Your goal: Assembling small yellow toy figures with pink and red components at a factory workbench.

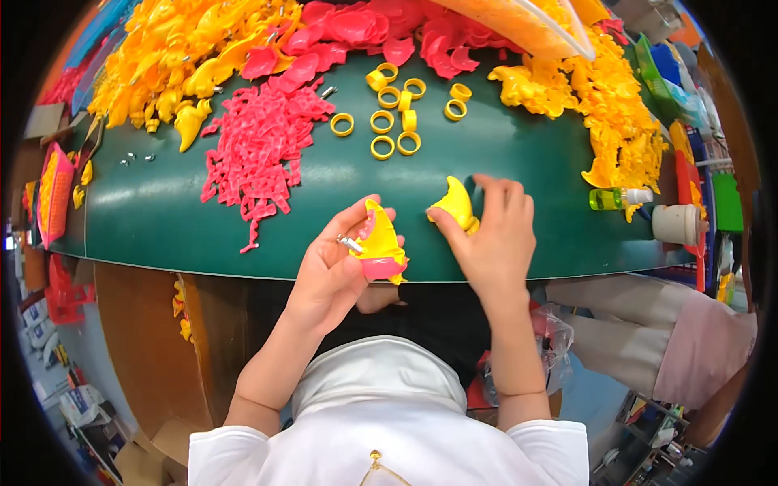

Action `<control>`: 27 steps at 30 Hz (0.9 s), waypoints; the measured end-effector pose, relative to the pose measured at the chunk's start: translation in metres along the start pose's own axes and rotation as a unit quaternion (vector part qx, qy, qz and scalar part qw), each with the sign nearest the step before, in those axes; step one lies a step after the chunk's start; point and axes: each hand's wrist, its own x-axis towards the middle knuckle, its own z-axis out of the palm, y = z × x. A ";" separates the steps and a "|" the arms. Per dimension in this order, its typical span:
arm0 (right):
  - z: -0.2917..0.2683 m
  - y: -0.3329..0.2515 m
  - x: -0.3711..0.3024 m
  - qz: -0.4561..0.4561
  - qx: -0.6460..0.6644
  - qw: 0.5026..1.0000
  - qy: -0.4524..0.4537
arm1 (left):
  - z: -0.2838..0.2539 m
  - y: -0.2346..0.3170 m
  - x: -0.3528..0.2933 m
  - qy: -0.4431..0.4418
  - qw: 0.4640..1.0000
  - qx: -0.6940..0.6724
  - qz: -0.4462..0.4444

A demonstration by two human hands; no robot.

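Just over the table's near edge, my left hand (327, 275) is closed around a yellow plastic shell half (382, 235), its hollow side showing. A pink band-like piece (381, 268) sits across the shell's lower end, and a small silvery metal part (350, 243) sticks out by my thumb. To the right, my right hand (504, 239) grips a second curved yellow shell half (455, 202) between thumb and fingers, pointed end up. The two shell halves are apart. My right fingertips partly cover the second one.
Several yellow rings (382, 147) lie on the green table (340, 174). Small pink pieces (259, 138) are heaped left of them, with yellow shell piles (190, 49) and pink shells (352, 26) behind. More yellow parts (620, 130), a small bottle (616, 198) and a white cup (675, 223) stand right.
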 end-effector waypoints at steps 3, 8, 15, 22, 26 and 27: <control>0.008 -0.009 -0.014 -0.024 0.061 0.998 -0.017 | 0.000 0.003 0.000 -0.002 1.000 -0.003 0.018; 0.010 -0.010 -0.032 -0.107 0.114 0.988 -0.014 | -0.001 0.006 -0.002 0.013 0.999 0.019 0.029; -0.005 -0.020 -0.034 -0.041 0.520 0.846 -0.110 | 0.006 0.005 -0.009 0.011 0.994 0.106 0.033; 0.003 -0.029 -0.038 -0.050 0.537 0.838 -0.083 | 0.011 0.006 -0.006 -0.012 0.992 0.122 0.041; 0.003 -0.028 -0.038 -0.039 0.549 0.832 -0.074 | 0.012 0.008 -0.006 -0.017 0.993 0.114 0.013; 0.002 -0.028 -0.038 -0.039 0.548 0.832 -0.074 | 0.013 0.008 -0.005 -0.015 0.993 0.112 0.016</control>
